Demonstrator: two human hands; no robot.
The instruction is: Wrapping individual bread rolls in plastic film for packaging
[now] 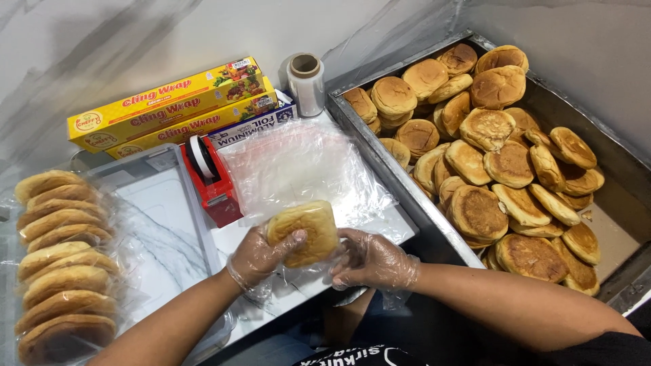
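The round golden-brown bun (303, 232), held over the white counter's near edge (380, 234), is pinched by your gloved left hand (259, 255) at 9 o'clock while your right hand (373, 261) grips its thin clear bag (342, 254) at 3 o'clock, so a hard tug could tear the film.

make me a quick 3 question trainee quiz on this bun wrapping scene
1. True or false: both hands wear clear plastic gloves.
2. Which holds the loose buns? A) metal tray B) cardboard box C) wicker basket
3. What stands on end beside the tray's far left corner?

Key:
1. True: left hand and right hand grip one bun.
2. A, the metal tray.
3. A roll of clear film.
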